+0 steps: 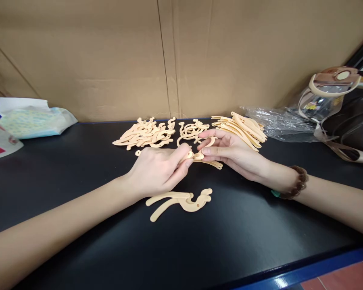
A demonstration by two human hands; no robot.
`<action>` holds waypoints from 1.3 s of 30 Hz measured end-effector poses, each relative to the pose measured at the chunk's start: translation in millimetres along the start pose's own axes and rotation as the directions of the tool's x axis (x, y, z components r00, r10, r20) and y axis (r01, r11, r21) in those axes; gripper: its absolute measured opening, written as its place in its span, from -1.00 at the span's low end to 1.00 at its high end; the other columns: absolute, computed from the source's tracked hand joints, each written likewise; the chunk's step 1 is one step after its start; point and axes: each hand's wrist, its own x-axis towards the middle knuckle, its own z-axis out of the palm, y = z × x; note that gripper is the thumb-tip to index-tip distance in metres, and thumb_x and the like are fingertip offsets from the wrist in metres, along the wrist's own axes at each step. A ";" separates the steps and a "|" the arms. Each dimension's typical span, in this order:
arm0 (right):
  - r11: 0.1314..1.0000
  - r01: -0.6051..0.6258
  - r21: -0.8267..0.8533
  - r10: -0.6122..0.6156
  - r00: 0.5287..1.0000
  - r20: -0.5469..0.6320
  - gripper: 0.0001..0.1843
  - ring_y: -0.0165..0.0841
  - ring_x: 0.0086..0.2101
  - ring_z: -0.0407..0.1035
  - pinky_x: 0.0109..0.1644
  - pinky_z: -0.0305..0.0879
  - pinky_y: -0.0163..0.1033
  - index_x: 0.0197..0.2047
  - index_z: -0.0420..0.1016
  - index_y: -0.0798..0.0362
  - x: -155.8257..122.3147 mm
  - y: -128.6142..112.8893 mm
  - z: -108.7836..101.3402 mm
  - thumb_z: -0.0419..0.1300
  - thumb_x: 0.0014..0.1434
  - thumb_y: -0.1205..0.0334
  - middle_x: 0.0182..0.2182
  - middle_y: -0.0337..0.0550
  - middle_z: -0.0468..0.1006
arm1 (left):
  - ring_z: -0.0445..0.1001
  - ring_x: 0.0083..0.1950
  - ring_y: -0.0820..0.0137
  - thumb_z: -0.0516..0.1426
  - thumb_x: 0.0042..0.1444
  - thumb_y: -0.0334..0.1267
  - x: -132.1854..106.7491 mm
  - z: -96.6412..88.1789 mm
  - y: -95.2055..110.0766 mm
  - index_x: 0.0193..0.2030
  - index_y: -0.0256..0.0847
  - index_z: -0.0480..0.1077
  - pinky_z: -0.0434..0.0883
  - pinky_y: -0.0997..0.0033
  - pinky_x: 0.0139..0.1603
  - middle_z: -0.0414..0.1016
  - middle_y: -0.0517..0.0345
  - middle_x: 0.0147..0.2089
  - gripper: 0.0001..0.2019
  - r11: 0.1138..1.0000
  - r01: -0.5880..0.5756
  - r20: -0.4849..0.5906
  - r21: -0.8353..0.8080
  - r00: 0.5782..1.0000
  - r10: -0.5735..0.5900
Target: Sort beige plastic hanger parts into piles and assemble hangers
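Above the middle of the table, my left hand [163,167] is closed around a beige plastic arm piece [190,154], whose rounded end with a small hole pokes out past the thumb. Most of that piece is hidden in the fist. My right hand [230,155] pinches a curved beige hook piece [211,143] between thumb and fingers. The two held pieces meet or nearly meet between the hands; whether they are joined I cannot tell. Below my hands lies a joined beige assembly [193,204] with two long arms and a curved end. Another slim beige piece [216,164] lies just beyond, partly covered.
Behind the hands are a left pile of beige arm pieces [148,133], a small pile of hooks [193,129] and a stack of long pieces [242,127]. A tissue pack [38,119] is far left. Crumpled clear plastic [278,125] and a clear bottle [323,98] stand right. Cardboard [109,60] backs the table.
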 end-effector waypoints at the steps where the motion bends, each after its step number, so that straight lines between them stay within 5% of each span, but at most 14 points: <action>1: 1.000 0.005 -0.003 -0.005 1.000 -0.006 -0.62 -0.53 -0.28 0.52 -0.09 0.46 -0.40 -0.09 0.50 -0.03 -0.1 -0.3 -0.1 0.42 -0.01 0.34 -0.32 -0.33 0.62 | 0.28 -0.67 0.50 -0.08 0.29 -0.32 -0.1 0.0 0.3 -0.36 -0.21 0.23 0.07 0.51 -0.61 0.32 0.33 -0.64 -0.81 1.000 0.011 -0.003 0.012 1.000 -0.011; 6: 1.000 0.001 0.026 -0.001 1.000 0.003 -0.62 -0.54 -0.28 0.53 -0.11 0.45 -0.45 -0.08 0.50 -0.04 0.1 -1.2 -0.5 0.41 0.01 0.35 -0.31 -0.35 0.64 | 0.28 -0.67 0.50 -0.06 0.22 -0.33 1.2 0.1 2.6 -0.48 -0.18 0.16 0.03 0.51 -0.61 0.30 0.31 -0.66 -0.78 0.998 0.060 0.013 0.033 0.998 -0.061; 11: 0.998 -0.059 0.023 0.057 0.994 0.096 -0.61 -0.56 -0.34 0.52 -0.24 0.43 -0.49 -0.08 0.49 -0.04 -0.5 -0.2 -0.6 0.40 0.01 0.37 -0.29 -0.33 0.64 | 0.26 -0.69 0.53 0.02 0.24 -0.19 2.2 1.0 3.7 -0.49 -0.18 0.19 0.02 0.51 -0.62 0.30 0.33 -0.68 -0.72 0.999 -0.029 -0.031 0.031 0.999 0.030; 19: 0.998 -0.027 -0.055 0.034 0.991 0.132 -0.69 -0.60 -0.41 0.45 -0.38 0.36 -0.51 -0.11 0.53 -0.04 -0.4 0.3 0.3 0.39 0.05 0.30 -0.28 -0.32 0.63 | 0.30 -0.68 0.54 -0.04 0.34 -0.23 1.1 1.4 2.2 -0.45 -0.21 0.26 0.07 0.50 -0.63 0.34 0.33 -0.66 -0.69 0.995 -0.098 -0.025 0.033 0.995 0.099; 28: 0.988 -0.051 -0.143 0.061 0.996 0.062 -0.87 -0.62 -0.56 0.26 -0.51 0.19 -0.46 -0.35 0.57 0.06 0.4 -4.1 7.9 0.41 -0.01 0.29 -0.51 -0.37 0.51 | 0.30 -0.69 0.54 -0.01 0.32 -0.05 0.5 -0.1 2.7 -0.42 -0.24 0.35 0.10 0.52 -0.65 0.33 0.34 -0.68 -0.63 0.995 -0.093 -0.051 0.033 0.994 0.095; 39: 0.981 -0.022 -0.193 0.034 0.998 0.062 -0.88 -0.58 -0.50 0.24 -0.51 0.12 -0.44 -0.37 0.62 0.04 0.3 -2.5 10.4 0.42 -0.03 0.25 -0.48 -0.32 0.53 | 0.28 -0.72 0.57 0.07 0.29 -0.04 0.8 0.2 3.7 -0.44 -0.21 0.27 0.08 0.52 -0.64 0.36 0.35 -0.68 -0.65 0.994 -0.101 -0.141 0.050 0.984 0.107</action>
